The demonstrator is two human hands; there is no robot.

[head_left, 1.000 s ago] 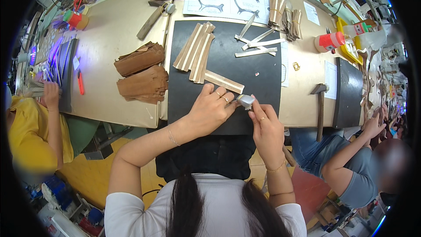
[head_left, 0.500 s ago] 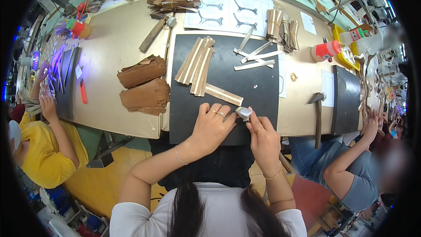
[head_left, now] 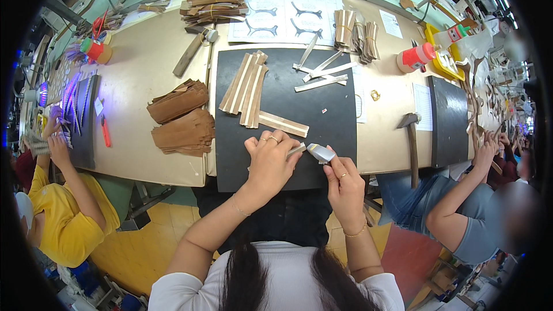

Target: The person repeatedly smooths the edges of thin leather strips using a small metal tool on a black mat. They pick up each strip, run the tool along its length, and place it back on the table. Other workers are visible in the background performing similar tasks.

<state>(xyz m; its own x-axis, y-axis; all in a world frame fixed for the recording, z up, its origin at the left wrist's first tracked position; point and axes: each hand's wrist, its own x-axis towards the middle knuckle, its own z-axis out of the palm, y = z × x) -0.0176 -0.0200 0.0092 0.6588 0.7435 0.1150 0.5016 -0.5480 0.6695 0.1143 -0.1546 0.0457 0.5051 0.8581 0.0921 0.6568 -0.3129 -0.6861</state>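
Beige counter [head_left: 127, 155] is carrying a black mat [head_left: 340, 132], above whose near part the left hand [head_left: 269, 166] is pinching a short pale strip [head_left: 296, 150]. Right hand [head_left: 346, 191] is gripping a grey tool [head_left: 321, 152], fingers closed on it just beside the strip's end; contact uncertain. Fanned tan-and-white strips [head_left: 245, 89] are lying beyond; a loosening pinch could let the strip twist, or a tool slip could catch the left fingers.

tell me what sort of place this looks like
Probably a leather-goods workshop: stacks of brown, leather-like strips lie on the beige worktop, a hammer lies to the right, and a person in yellow is at the left.
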